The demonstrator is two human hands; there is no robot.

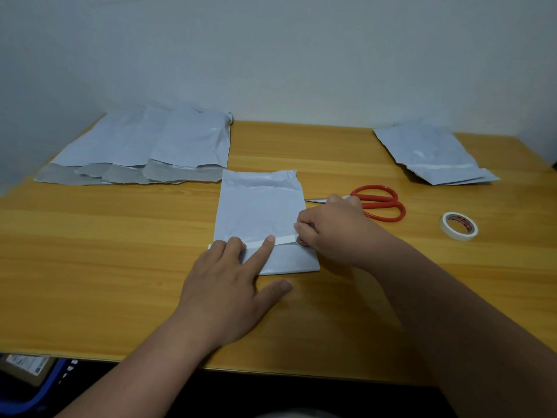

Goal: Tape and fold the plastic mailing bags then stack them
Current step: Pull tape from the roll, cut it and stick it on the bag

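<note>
A white plastic mailing bag (pixel 259 209) lies flat in the middle of the wooden table (pixel 120 267), its near flap folded up. A strip of white tape (pixel 284 240) runs across the fold. My left hand (pixel 232 285) presses the flap with straight fingers, the index fingertip on the tape. My right hand (pixel 331 230) grips a small tape roll (pixel 302 242) at the bag's right edge, most of it hidden under the fingers. Several unfolded bags (pixel 144 146) lie spread at the back left. A stack of taped bags (pixel 434 155) sits at the back right.
Red-handled scissors (pixel 376 202) lie just behind my right hand. A second roll of white tape (pixel 458 226) sits to the right of them. The table's front edge runs close to my forearms, with a box and blue items on the floor at lower left.
</note>
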